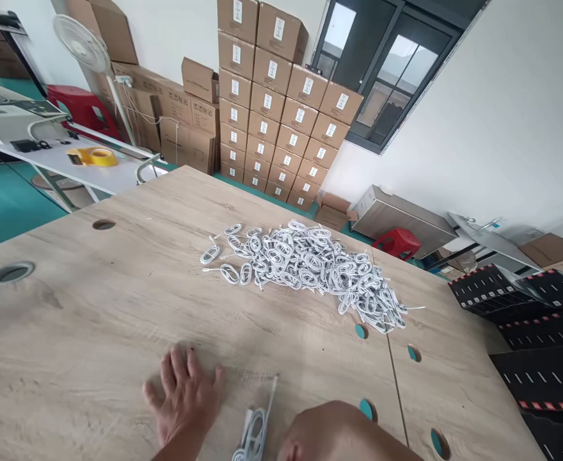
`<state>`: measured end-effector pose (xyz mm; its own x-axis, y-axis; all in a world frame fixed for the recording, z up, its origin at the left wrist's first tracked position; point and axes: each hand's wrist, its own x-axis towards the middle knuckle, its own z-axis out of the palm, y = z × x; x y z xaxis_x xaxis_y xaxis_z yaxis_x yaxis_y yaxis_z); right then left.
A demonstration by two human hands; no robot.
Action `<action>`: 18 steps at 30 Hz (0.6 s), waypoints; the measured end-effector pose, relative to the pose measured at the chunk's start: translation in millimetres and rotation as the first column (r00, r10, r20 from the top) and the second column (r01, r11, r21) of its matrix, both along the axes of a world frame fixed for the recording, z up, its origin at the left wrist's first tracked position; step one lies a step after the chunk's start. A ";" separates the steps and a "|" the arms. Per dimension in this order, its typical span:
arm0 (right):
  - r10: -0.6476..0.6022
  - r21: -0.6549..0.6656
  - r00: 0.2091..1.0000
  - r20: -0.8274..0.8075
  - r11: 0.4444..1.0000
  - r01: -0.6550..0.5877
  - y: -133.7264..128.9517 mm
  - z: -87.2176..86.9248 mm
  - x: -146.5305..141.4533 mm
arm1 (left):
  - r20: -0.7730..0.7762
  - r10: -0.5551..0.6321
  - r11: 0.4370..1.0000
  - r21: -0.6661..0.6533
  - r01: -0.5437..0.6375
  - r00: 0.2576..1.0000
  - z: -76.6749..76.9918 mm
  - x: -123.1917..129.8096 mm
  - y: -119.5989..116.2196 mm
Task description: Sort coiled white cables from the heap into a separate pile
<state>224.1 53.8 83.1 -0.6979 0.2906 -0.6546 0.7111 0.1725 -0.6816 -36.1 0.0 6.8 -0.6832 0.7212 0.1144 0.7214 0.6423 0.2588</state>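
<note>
At upper left of the frame, a tall white fan (pixel 80 45); lower down, at left, a yellow tape dispenser (pixel 102 157). Across the middle and bottom of the frame, a broad wood-patterned tabletop (pixel 118 307). Resting there, left of bottom centre: the left hand (pixel 185 394), palm down, fingers spread, with nothing in its grasp. Just to the right, at bottom centre, a single white cable coil (pixel 256 435), slightly blurred, with one end pointing up the frame. Apparently in hand: the handling of this one coil, well apart from the others. Called for next, by best judgement: a sure hold on the coil, with care for the projecting end.

At upper centre, a stack of brown cartons (pixel 272 102) with white labels. At centre, a heap of white cable coils (pixel 310 259), loops overlapping, with a few lying singly at the left edge. At bottom, right of the single coil: the right hand (pixel 313 432), bent at the wrist, fingers mostly out of view; grip and contact impossible to tell. At far right, black racks (pixel 540 374) with white and red marks.
</note>
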 end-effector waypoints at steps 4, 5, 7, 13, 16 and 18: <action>-0.387 0.478 0.916 -0.104 0.789 0.387 70.8 33.2 -25.8 | -0.022 0.002 1.000 0.000 -0.002 1.000 0.4 1.7 -2.3; -0.508 0.625 0.844 -0.175 0.604 0.493 96.3 41.2 -35.7 | -0.017 0.005 1.000 -0.011 -0.006 1.000 2.0 2.1 -2.5; -0.645 0.778 0.721 -0.253 0.307 0.548 142.3 50.6 -54.5 | -0.007 0.015 0.999 -0.037 -0.015 1.000 5.1 2.6 -2.5; -0.694 0.852 0.707 -0.137 0.281 0.441 181.5 40.3 -60.9 | -0.002 0.021 0.999 -0.045 -0.021 1.000 1.7 2.1 -3.5; -0.680 0.835 0.695 -0.235 0.225 0.502 163.5 41.8 -37.4 | 0.011 0.000 0.999 -0.034 0.001 1.000 -1.6 2.1 -4.5; -0.671 0.789 0.683 -0.289 0.237 0.567 148.2 48.0 -19.8 | 0.016 0.000 1.000 -0.027 0.000 1.000 -1.8 2.3 -4.7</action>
